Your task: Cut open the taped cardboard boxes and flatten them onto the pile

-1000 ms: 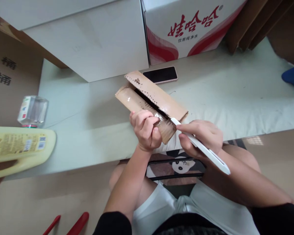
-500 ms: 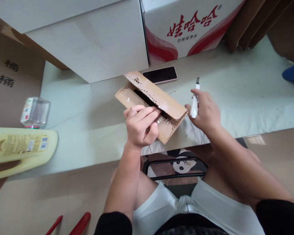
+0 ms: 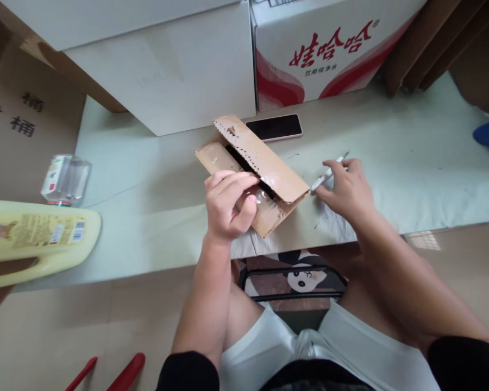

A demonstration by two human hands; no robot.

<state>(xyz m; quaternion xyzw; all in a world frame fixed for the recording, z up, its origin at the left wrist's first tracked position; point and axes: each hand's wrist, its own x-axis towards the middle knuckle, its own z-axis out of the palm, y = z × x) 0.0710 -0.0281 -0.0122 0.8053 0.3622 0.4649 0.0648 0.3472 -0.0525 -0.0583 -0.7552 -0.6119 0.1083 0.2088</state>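
Observation:
A small brown cardboard box (image 3: pixel 275 168) lies slantwise near the table's front edge, its torn flap partly lifted over a dark gap. My left hand (image 3: pixel 230 203) is closed on the box, with its fingertips at the gap under the flap. Clear tape shines near those fingertips. To the right of the box, my right hand (image 3: pixel 346 187) holds a white utility knife (image 3: pixel 321 178) between thumb and fingers, low over the cloth. The knife's blade points away to the upper right. What lies inside the box is hidden.
Behind the box lies a phone (image 3: pixel 275 127), in front of a large white carton (image 3: pixel 167 70) and a red-and-white water carton (image 3: pixel 321 60). On the left are a clear plastic bottle (image 3: pixel 67 179) and a yellow jug (image 3: pixel 41 239). Below the table edge is a black-framed stool (image 3: pixel 293 297).
My right hand has lowered the knife, which now tilts to the right instead of standing nearly upright. My left hand has shifted slightly left along the box's gap.

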